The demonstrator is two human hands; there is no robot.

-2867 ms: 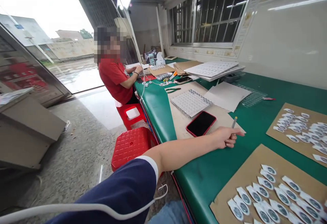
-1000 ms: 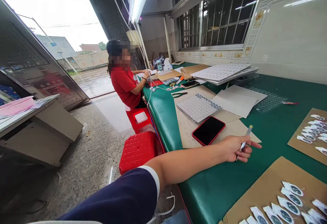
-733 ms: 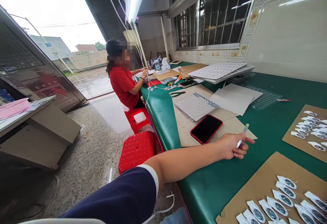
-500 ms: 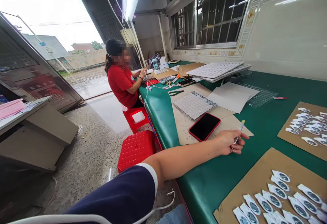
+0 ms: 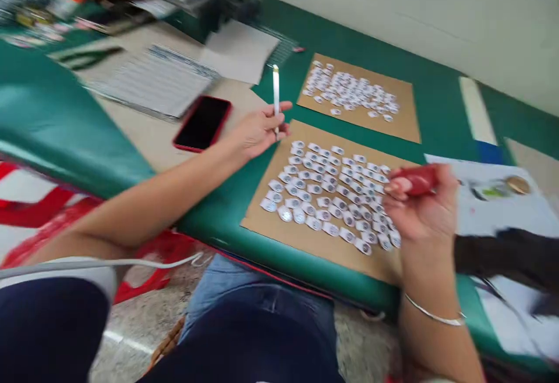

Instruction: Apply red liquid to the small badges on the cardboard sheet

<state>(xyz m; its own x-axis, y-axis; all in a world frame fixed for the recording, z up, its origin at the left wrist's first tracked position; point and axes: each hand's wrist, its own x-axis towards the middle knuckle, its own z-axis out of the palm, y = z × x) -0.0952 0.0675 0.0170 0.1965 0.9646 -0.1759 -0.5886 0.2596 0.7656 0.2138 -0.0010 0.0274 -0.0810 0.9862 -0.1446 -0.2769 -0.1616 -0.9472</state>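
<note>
My left hand [image 5: 262,130] is closed on a slim white pen-like stick [image 5: 276,95] with a yellowish end, held upright above the green table. To the right, my right hand [image 5: 421,214] is wrapped round a red handle [image 5: 418,180]; its working end is blurred and I cannot make it out. Between the hands lies a brown cardboard sheet [image 5: 273,229] covered with rows of small white tags [image 5: 329,188] bearing dark round marks. Behind it rests a second cardboard sheet [image 5: 406,130] with similar tags.
A red-cased phone [image 5: 203,124] lies left of my left hand, near a stack of pale sheets [image 5: 152,86] and pliers [image 5: 87,57]. Papers [image 5: 471,170] and a blurred black object [image 5: 502,255] are at the right. A white cable [image 5: 144,263] crosses my left arm.
The view has swung right and down; the co-worker has left the picture. My right hand with the red handle has come into view. My left hand still holds the white stick.
</note>
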